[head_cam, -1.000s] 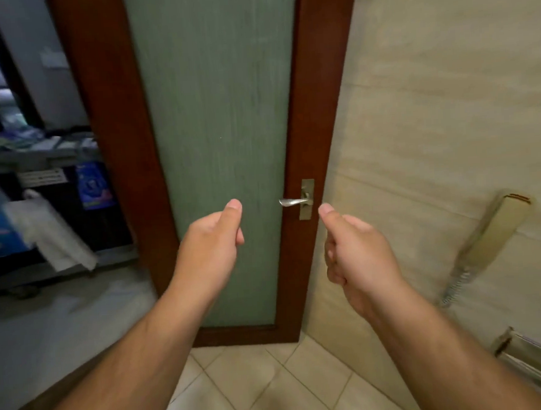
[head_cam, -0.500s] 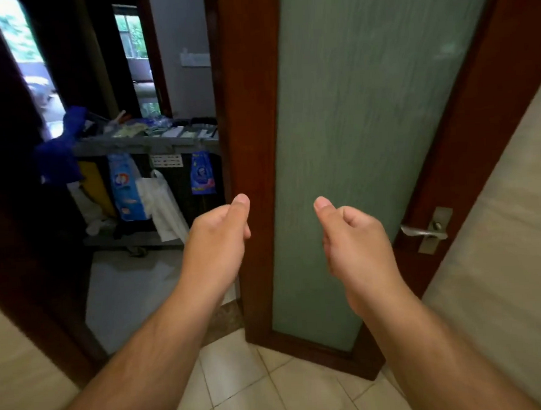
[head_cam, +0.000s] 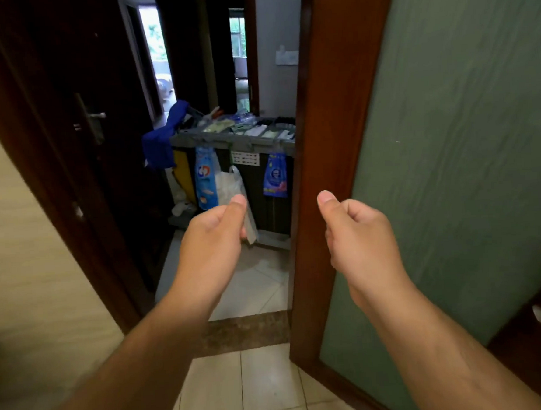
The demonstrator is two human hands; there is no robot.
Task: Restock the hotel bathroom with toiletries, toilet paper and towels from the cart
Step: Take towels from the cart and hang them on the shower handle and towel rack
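The frosted-glass bathroom door (head_cam: 450, 162) stands open on the right. Through the doorway the housekeeping cart (head_cam: 256, 193) sits in the hall just past the threshold (head_cam: 245, 331), well apart from both hands. The cart is the bulky, heavy piece and is probably best left where it is, with the stock lifted off item by item.

Its grey top tray (head_cam: 227, 140) carries rows of small toiletry packets (head_cam: 258, 130), too small to tell apart here. They should be light, fairly stiff and a little slippery in their wrappers. I would pinch a few together from above or scoop them onto a flat palm rather than squeeze them.

From the tray's front hang a large blue refill pouch (head_cam: 206, 183), a white plastic bag (head_cam: 230, 188) and a small blue pouch (head_cam: 275, 177). These look soft and floppy, and the pouches are likely weighted by liquid, so the top seam is the place to grip. A blue cloth (head_cam: 161, 141) droops over the cart's left end. No towels or toilet rolls show from this angle.

The left hand (head_cam: 214, 236) and the right hand (head_cam: 356, 231) are held out ahead. Each has its fingers curled into the palm with the thumb laid on top, holding nothing.
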